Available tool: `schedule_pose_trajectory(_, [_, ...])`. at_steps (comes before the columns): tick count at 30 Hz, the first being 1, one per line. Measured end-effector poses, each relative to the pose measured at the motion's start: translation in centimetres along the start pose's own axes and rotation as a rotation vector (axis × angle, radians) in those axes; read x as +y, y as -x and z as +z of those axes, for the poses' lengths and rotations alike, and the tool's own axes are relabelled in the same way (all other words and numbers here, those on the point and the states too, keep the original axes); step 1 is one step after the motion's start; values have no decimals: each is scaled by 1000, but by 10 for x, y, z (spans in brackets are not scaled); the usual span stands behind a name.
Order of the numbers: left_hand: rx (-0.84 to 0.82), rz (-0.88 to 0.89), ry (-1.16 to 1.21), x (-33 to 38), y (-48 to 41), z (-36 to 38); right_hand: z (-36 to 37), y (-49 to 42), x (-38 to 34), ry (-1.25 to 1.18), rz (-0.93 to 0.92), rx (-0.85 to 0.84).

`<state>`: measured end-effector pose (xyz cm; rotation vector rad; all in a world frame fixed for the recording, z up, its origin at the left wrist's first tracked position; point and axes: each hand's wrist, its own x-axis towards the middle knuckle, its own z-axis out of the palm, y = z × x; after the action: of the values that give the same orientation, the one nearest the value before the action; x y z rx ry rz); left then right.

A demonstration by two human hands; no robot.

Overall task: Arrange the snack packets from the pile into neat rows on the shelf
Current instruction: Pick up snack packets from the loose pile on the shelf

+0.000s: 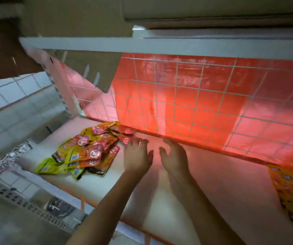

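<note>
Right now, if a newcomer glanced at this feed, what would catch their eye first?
The glowing red plastic sheet behind a white wire grid at the back of the shelf dominates the view. Next comes the jumbled pile of red, yellow and green snack packets on the shelf's left side. Just right of it, the left hand and right hand are spread open, holding nothing.

A red sheet (204,101) backs the wire grid (176,85); white cables (13,154) lie left.
</note>
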<state>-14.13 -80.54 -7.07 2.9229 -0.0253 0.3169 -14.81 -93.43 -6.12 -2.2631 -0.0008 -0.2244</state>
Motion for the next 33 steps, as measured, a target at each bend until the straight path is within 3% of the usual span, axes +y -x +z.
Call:
schedule_pose_trajectory(7, [-25,-49,-115,-90,-40,-18,81,-49,-55,27,-136,-133])
schedule_pose_trajectory(13, [-19,-89,-23,-118,-58,-8,136,-86,-60,408,-201,-327])
schedule_pose_trajectory(18, [-31,-57,-2,-126,-65,-3,147,-86,-62,440,-157,-251])
schedule_pose_trajectory(24, [84,6,212,-110,-66,-5,110,-74,-59,87,1,-129])
schedule_pose_trajectory(33, [-16,264,499,-33,-36,-6,22,-15,-8,-436,341,91])
